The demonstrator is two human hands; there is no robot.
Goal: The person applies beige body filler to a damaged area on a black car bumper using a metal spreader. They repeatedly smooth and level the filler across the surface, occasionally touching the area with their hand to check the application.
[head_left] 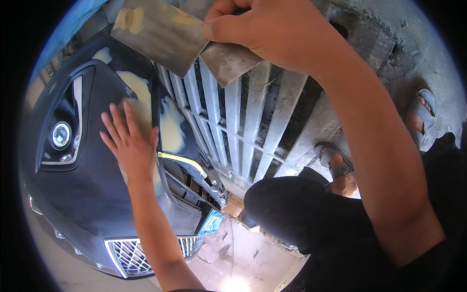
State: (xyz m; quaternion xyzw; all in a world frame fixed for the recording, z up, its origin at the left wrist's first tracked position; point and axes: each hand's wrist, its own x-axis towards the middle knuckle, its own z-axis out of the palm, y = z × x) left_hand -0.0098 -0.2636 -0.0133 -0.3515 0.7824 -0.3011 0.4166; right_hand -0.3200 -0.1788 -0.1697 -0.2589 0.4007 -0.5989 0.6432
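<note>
In the head view, the left hand (131, 143) lies flat, fingers spread, on the dark bumper (73, 194), nearest its cream patch (140, 91), which runs lengthwise beneath and past the palm. Right of the bumper, the right hand (260, 29) pinches a grey sheet (160, 36), possibly sandpaper.

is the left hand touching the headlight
Apart. The head view shows it: a strip of dark panel lies between the left hand and the headlight.

On the car (78, 194) there was a blue plate (210, 222), which carried white characters in one row, seen at a slant. At upper left, some dark marks (47, 74) were too blurred to be read.
</note>
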